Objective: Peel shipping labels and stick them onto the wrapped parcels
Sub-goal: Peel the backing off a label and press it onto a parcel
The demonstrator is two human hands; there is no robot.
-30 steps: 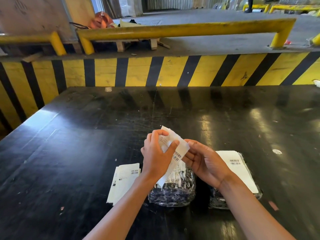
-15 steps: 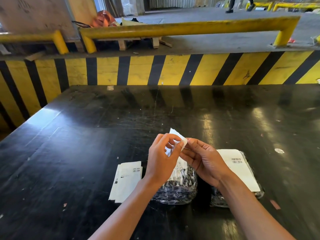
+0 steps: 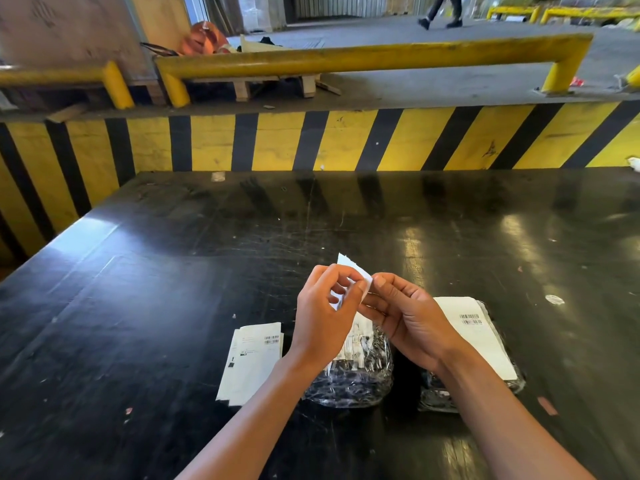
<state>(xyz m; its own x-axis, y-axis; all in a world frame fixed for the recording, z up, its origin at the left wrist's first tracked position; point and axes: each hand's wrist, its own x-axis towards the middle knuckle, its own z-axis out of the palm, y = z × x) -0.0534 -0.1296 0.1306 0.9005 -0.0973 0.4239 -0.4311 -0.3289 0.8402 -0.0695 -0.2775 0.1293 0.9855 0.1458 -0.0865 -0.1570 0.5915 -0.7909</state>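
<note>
Both my hands hold one white shipping label [image 3: 350, 268] upright above the black table [image 3: 173, 306]. My left hand [image 3: 323, 317] grips its left side and my right hand [image 3: 410, 320] pinches its upper right corner. Below them lies a dark parcel in clear wrap [image 3: 360, 372], partly hidden by the label and my hands. A second wrapped parcel [image 3: 485, 344] lies to the right with a white label stuck on top. A small stack of loose labels [image 3: 251, 362] lies to the left of the parcels.
A yellow-and-black striped wall [image 3: 346, 140] rises behind the table's far edge, with yellow guard rails [image 3: 363, 57] on the raised floor above. A person's legs [image 3: 440, 12] show at the far back. Small scraps [image 3: 554, 299] dot the table at right.
The label has turned more edge-on and is pinched closer at its top corner between my fingers. The view has shifted slightly and a person walks across the back.
</note>
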